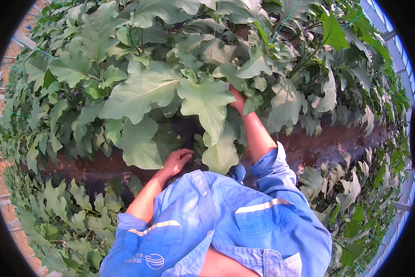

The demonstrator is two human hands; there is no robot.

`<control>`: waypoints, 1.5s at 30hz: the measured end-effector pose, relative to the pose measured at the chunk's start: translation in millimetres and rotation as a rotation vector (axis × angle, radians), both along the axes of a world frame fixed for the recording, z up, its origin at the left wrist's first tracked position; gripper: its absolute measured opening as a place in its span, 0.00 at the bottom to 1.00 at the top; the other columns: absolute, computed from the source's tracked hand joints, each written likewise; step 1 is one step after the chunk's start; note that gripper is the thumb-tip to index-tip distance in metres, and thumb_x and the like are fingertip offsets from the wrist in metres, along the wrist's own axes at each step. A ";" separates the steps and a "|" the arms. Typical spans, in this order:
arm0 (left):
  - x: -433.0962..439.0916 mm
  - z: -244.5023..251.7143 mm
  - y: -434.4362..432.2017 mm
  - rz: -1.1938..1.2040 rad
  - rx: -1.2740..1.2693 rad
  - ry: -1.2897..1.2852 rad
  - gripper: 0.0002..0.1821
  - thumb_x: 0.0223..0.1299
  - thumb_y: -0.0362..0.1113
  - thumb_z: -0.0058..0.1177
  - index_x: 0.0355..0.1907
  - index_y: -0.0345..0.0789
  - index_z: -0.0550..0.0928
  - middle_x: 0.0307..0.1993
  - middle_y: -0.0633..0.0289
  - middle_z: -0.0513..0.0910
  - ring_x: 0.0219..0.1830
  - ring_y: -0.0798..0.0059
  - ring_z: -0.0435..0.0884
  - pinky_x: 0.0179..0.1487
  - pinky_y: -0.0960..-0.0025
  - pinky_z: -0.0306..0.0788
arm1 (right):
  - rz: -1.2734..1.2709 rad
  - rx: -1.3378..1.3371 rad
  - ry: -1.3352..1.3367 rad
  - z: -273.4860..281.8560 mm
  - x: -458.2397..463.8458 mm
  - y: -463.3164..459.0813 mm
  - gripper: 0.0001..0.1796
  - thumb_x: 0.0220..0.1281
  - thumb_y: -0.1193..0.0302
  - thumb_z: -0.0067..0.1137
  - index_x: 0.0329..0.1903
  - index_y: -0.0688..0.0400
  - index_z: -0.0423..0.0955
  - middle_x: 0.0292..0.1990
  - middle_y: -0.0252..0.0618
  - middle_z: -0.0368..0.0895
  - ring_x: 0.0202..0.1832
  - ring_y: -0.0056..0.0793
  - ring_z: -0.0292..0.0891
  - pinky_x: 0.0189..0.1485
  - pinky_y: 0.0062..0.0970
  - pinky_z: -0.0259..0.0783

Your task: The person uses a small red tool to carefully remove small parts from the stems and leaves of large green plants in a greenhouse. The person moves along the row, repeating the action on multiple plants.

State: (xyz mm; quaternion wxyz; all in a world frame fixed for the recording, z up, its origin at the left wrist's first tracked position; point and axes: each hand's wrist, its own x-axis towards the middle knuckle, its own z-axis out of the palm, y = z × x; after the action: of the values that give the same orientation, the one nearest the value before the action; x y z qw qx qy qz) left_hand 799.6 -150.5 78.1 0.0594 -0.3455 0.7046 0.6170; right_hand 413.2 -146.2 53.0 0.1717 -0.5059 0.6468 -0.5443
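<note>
Broad lobed leaves of an eggplant plant (207, 100) fill the middle of the view, just ahead of my body. My left hand (177, 161) is low at the plant's base, palm turned inward, with thumb and forefinger close together beside a hanging leaf (223, 154). Whether anything lies between those fingers cannot be told. Higher up and to the right, my right hand (238, 100) reaches into the foliage. Leaves cover its fingers, so its grip is hidden. Between the hands shows a dark gap with black plastic film (186, 128).
A reddish soil strip (311, 142) runs across between two plant rows. Behind me grows another leafy row (79, 225). Thin green strings (354, 20) stretch through the foliage. Greenhouse framing (398, 62) borders the right side, and a brick-coloured surface (18, 239) the left.
</note>
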 end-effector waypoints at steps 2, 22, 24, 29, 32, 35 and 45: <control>2.7 -2.9 -8.0 0.093 0.012 -0.048 0.15 0.77 0.36 0.54 0.57 0.31 0.85 0.44 0.65 0.89 0.43 0.81 0.83 0.50 0.71 0.78 | 0.030 0.030 0.091 -20.1 2.7 -3.4 0.13 0.68 0.67 0.60 0.51 0.59 0.81 0.50 0.47 0.85 0.53 0.44 0.80 0.58 0.40 0.74; -213.6 -103.2 -32.0 0.651 0.048 0.232 0.20 0.59 0.39 0.63 0.54 0.34 0.87 0.48 0.51 0.90 0.52 0.59 0.89 0.56 0.59 0.79 | -0.082 0.358 0.832 -60.4 -41.0 -25.9 0.20 0.65 0.57 0.68 0.51 0.56 0.85 0.43 0.46 0.90 0.46 0.45 0.88 0.48 0.43 0.79; -241.1 -134.6 -24.3 0.812 -0.038 0.344 0.17 0.55 0.35 0.65 0.48 0.31 0.88 0.43 0.49 0.90 0.46 0.56 0.89 0.51 0.58 0.80 | 0.068 0.445 0.573 -67.9 -63.5 -18.8 0.21 0.70 0.54 0.65 0.54 0.57 0.84 0.51 0.48 0.89 0.54 0.44 0.87 0.56 0.43 0.79; -307.5 -183.8 -6.2 0.825 0.343 0.630 0.24 0.66 0.33 0.64 0.64 0.32 0.80 0.43 0.56 0.88 0.41 0.68 0.86 0.45 0.63 0.80 | 0.239 0.258 0.807 -65.4 -103.3 1.7 0.21 0.68 0.69 0.55 0.60 0.58 0.83 0.57 0.54 0.86 0.60 0.55 0.81 0.65 0.45 0.76; -308.4 -165.2 -4.2 0.830 0.774 0.726 0.27 0.70 0.35 0.63 0.70 0.37 0.75 0.46 0.62 0.86 0.43 0.73 0.84 0.44 0.66 0.80 | 0.366 0.361 1.191 -46.0 -102.9 1.4 0.26 0.72 0.59 0.64 0.67 0.56 0.77 0.58 0.45 0.85 0.60 0.48 0.81 0.63 0.43 0.74; -291.0 -141.9 -9.6 0.804 1.190 0.807 0.30 0.71 0.35 0.62 0.73 0.41 0.72 0.50 0.65 0.85 0.49 0.74 0.85 0.48 0.65 0.81 | 0.245 0.438 0.686 -39.4 -89.2 -1.1 0.18 0.72 0.60 0.65 0.56 0.58 0.82 0.45 0.42 0.88 0.47 0.41 0.84 0.52 0.39 0.77; -304.2 -149.9 -13.3 0.892 1.053 1.002 0.15 0.68 0.33 0.66 0.55 0.37 0.82 0.44 0.61 0.88 0.45 0.69 0.89 0.50 0.65 0.84 | 0.233 0.518 0.794 -30.1 -73.0 -0.4 0.17 0.71 0.60 0.62 0.54 0.57 0.80 0.45 0.44 0.83 0.45 0.45 0.78 0.51 0.43 0.72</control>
State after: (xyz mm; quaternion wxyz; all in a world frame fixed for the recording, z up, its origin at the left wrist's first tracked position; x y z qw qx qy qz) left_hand 495.5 -163.8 -71.8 -0.3552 -0.2043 0.0669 0.9097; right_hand 340.2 -146.6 22.8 0.0914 -0.6841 0.7156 -0.1077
